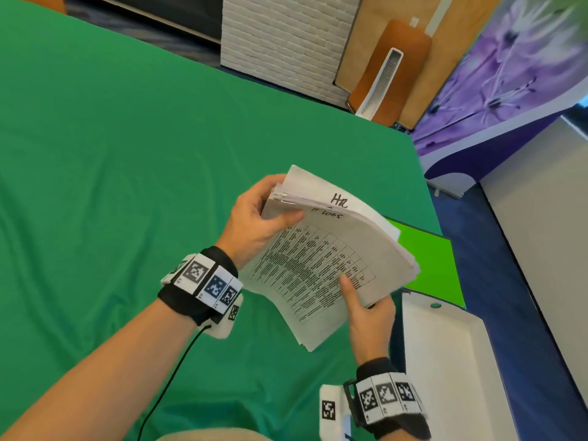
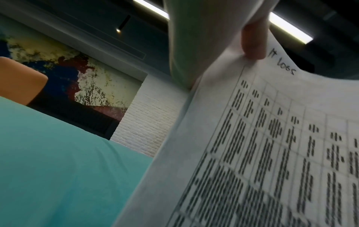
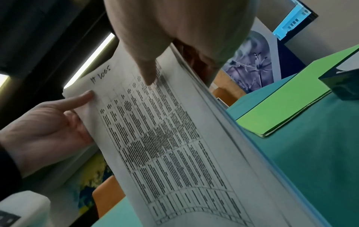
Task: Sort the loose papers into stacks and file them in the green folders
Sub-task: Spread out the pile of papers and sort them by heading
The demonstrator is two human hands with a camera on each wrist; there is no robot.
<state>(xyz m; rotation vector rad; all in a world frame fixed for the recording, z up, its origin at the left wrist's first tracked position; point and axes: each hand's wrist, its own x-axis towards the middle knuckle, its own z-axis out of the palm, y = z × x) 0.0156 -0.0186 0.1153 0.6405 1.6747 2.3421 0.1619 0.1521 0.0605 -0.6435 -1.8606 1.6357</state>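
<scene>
— Head view, from the left: what have you got hold of?

— My left hand grips the far corner of the paper stack, thumb curled over the top sheet, the other fingers behind it. The stack is in the air above the green tablecloth, bowed downward. The top sheet, a printed table, is marked "IT logs"; a sheet behind it reads "HR".

— And on the right?

— My right hand pinches the stack's near edge, thumb on the table print, fingers underneath.

— Anything around it?

— The papers hide part of the green folder, which lies flat by the table's right edge. Just nearer me sits a white box. Beyond the table stand a white brick panel and a purple flower panel.
</scene>
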